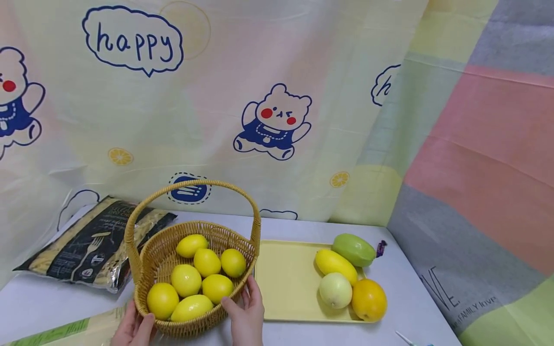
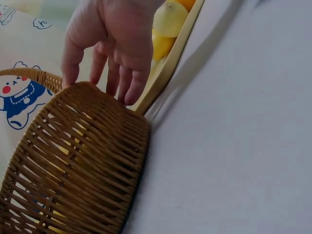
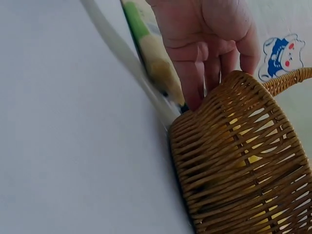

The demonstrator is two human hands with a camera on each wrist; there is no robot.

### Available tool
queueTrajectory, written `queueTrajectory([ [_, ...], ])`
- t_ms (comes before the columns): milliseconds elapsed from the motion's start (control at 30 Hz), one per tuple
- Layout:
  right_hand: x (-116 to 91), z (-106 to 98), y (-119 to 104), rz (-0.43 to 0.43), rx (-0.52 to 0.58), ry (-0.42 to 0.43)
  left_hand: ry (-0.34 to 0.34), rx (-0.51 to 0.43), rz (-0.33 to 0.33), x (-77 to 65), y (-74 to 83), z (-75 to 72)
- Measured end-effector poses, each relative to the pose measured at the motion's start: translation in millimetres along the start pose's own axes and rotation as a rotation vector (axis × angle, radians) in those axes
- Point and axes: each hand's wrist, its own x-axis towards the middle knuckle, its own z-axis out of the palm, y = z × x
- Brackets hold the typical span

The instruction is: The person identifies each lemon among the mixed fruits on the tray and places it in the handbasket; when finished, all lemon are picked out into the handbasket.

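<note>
A brown wicker basket [image 1: 195,228] with a tall arched handle stands on the white table and holds several yellow lemons [image 1: 186,280]. My left hand [image 1: 133,327] grips its near left side, thumb at the rim. On the near right side, my right hand [image 1: 247,312] holds the basket wall, thumb over the rim and fingers along the outside. The left wrist view shows the hand [image 2: 114,48] on the tray side of the basket. In the right wrist view, the other hand [image 3: 207,44] holds the opposite side, and the woven wall [image 3: 243,161] fills the lower right.
Right of the basket lies a yellow tray [image 1: 285,283] with a green oval fruit [image 1: 354,250], a yellow oval fruit [image 1: 335,266], a pale round fruit [image 1: 335,290] and an orange [image 1: 369,300]. A pasta bag [image 1: 99,245] and green-banded packet [image 1: 73,329] lie left; a purple-wrapped candy [image 1: 381,248] sits behind.
</note>
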Motion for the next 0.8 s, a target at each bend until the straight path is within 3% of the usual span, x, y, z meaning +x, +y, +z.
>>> queueTrajectory([
  [133, 7.8, -0.3, -1.1, 0.016, 0.015, 0.009, 0.048, 0.018, -0.016, 0.4, 14.1, 11.5],
  [367, 15.3, 3.1, -2.0, -0.022, 0.011, 0.017, -0.017, 0.109, 0.013, 8.1, 24.0, 10.5],
  [700, 21.2, 5.9, -1.3, -0.062, 0.016, 0.034, -0.025, 0.090, 0.061, 15.8, 25.5, 12.9],
  [800, 20.3, 3.6, -2.5, -0.056, 0.031, 0.030, 0.120, 0.100, 0.118, 8.6, 25.5, 19.1],
])
